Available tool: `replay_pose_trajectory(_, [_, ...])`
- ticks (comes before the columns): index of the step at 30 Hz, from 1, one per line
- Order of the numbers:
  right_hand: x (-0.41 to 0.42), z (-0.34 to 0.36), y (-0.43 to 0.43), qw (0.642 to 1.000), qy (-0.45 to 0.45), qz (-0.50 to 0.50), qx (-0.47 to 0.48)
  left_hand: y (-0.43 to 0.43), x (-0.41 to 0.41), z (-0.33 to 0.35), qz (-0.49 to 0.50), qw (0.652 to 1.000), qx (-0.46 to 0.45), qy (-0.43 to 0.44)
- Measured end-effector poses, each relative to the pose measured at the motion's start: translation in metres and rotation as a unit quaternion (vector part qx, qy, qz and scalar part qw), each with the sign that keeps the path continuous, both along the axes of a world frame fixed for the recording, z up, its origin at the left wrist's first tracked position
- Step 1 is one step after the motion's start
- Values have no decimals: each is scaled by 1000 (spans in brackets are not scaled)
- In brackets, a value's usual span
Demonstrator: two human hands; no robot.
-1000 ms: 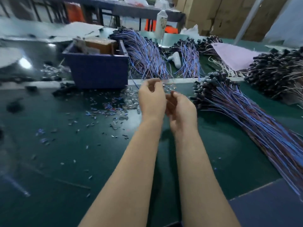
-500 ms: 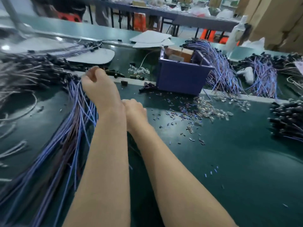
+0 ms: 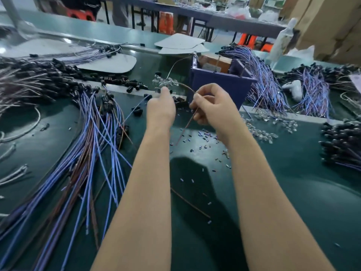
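Both my hands are raised over the green table [image 3: 273,192], in front of a dark blue bin [image 3: 220,85]. My right hand [image 3: 213,106] pinches a thin brown wire [image 3: 185,126] that hangs down from its fingers and arcs up and left toward my left hand [image 3: 161,108]. My left hand is seen from the back with its fingers curled at the wire's far end; what its fingertips hold is hidden. A fan of blue and brown wires [image 3: 93,153] with black caps lies to the left.
Small clear parts [image 3: 261,132] and tiny blue bits [image 3: 205,133] are scattered right of my hands. More capped wire bundles lie at far left [image 3: 29,83], behind the bin [image 3: 263,83] and at the right edge [image 3: 341,145]. Grey flat sheets [image 3: 109,63] lie further back.
My hands came back from the wire pile on the left toward the middle. My right hand now holds a single brown wire, and the view has swung slightly right.
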State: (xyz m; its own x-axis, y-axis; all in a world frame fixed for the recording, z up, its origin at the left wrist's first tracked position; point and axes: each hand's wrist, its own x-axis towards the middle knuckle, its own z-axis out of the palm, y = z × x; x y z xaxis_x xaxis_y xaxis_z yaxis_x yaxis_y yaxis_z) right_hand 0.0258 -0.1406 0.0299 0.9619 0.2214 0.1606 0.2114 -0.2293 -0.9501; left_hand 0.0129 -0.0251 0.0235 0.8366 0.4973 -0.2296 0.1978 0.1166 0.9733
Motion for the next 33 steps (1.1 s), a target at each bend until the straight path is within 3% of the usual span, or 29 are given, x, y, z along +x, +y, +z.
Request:
replay_pose_trajectory(3, [-7, -6, -32, 997, 54, 38, -41, -35, 6, 8, -99, 989, -108, -32])
replay_pose_trajectory(4, [-10, -11, -40, 995, 76, 47, -39, -46, 8, 7, -107, 988, -106, -43])
replay_pose_trajectory(7, [-15, -21, -65, 990, 132, 54, -24, -72, 12, -2, -119, 990, 39, -60])
replay_pose_trajectory(12, [-14, -32, -105, 977, 204, 69, 15, -99, 5, -12, -186, 967, 167, -56])
replay_pose_trajectory(14, [-14, -36, -114, 968, 228, 81, 69, -103, 3, -5, -253, 932, 253, -57])
replay_pose_trajectory(17, [-13, -37, -125, 945, 257, 110, 171, -103, -3, 12, -381, 850, 360, -46])
replay_pose_trajectory(23, [-5, -38, -128, 912, 263, 56, 309, -109, -22, 30, -530, 719, 449, -17])
replay_pose_trajectory(26, [-2, -40, -128, 927, 236, 36, 290, -105, -23, 28, -533, 708, 464, 12])
replay_pose_trajectory(30, [-6, -43, -121, 957, 239, 48, 159, -105, -25, 26, -556, 671, 490, 18])
replay_pose_trajectory(33, [-10, -41, -114, 952, 256, 92, 139, -114, -27, 21, -568, 654, 499, 18])
